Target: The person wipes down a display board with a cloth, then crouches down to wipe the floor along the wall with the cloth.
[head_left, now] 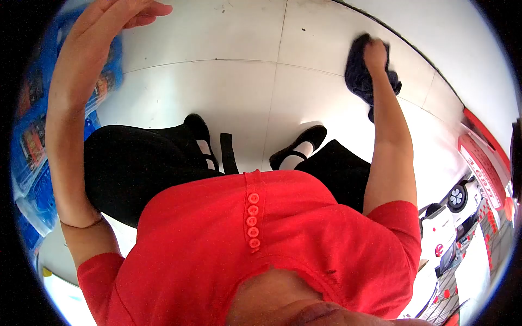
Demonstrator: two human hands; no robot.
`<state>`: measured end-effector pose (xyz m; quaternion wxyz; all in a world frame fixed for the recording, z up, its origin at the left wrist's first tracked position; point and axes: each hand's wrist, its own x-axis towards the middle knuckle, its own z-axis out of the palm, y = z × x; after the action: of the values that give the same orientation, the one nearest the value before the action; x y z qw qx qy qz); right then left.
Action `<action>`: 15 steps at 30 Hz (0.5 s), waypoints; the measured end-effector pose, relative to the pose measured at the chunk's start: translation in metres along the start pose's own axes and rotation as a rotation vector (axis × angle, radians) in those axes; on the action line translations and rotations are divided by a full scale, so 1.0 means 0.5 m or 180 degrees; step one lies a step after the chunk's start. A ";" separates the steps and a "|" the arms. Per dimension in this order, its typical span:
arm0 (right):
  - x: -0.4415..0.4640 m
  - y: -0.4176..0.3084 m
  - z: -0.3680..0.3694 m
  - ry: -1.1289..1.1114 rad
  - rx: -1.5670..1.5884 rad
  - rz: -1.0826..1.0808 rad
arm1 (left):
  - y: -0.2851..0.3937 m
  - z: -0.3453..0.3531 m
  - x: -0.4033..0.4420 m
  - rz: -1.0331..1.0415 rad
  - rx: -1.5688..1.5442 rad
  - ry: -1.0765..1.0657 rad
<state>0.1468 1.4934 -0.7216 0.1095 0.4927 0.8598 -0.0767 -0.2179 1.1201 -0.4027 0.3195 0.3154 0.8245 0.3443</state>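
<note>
A dark, crumpled cloth (358, 73) lies against the pale tiled floor (234, 81) at the upper right. My right hand (376, 56) is closed on it, with the arm stretched out and the cloth bunched around the fingers. At the upper left, my left hand (122, 13) is raised near blue plastic packs (113, 60). Its fingers are partly cut off by the frame's top edge. They extend to the right, and nothing shows in them.
Blue-wrapped packages (32, 146) are stacked along the left side. A white wall or panel (457, 38) borders the floor at the upper right. White toy cars (437, 228) and a red-and-white box (481, 168) stand at the right. My black shoes (312, 134) are on the floor.
</note>
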 end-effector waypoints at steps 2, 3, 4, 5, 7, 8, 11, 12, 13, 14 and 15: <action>-0.012 -0.106 0.029 0.0358 0.0417 -0.0607 | -0.002 -0.001 0.004 0.0010 -0.0010 -0.0022; -0.026 -0.161 0.029 0.0301 0.0378 -0.0941 | 0.000 -0.002 0.004 0.0008 -0.0025 -0.0034; -0.043 -0.217 0.027 0.0234 0.0340 -0.1287 | -0.002 -0.002 0.004 0.0001 -0.0030 -0.0040; -0.065 -0.268 0.031 0.0230 0.0474 -0.1537 | -0.003 -0.002 0.005 -0.0012 -0.0035 -0.0041; -0.064 -0.303 0.036 0.0239 0.0642 -0.1812 | -0.001 -0.001 0.005 -0.0016 -0.0047 -0.0041; -0.048 -0.302 0.037 0.0329 0.0775 -0.1947 | 0.000 0.000 0.006 -0.0029 -0.0046 -0.0037; 0.019 -0.247 0.023 0.0444 0.0885 -0.1266 | 0.000 -0.003 0.009 -0.0123 -0.0077 -0.0023; 0.039 -0.219 0.009 0.0636 0.1043 -0.1011 | 0.001 -0.005 0.011 -0.0160 -0.0086 -0.0003; 0.075 -0.178 0.020 0.0735 0.0914 -0.0774 | 0.005 -0.006 0.011 -0.0196 -0.0112 0.0003; 0.092 -0.146 0.028 0.1003 0.0758 -0.0660 | 0.008 -0.007 0.011 -0.0272 -0.0138 0.0036; 0.085 -0.157 0.014 0.1016 0.0720 -0.0433 | 0.010 -0.007 0.011 -0.0348 -0.0165 0.0069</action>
<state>0.0589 1.4877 -0.7376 -0.0896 0.4486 0.8835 -0.1009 -0.2224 1.1258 -0.3987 0.3369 0.2577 0.8348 0.3509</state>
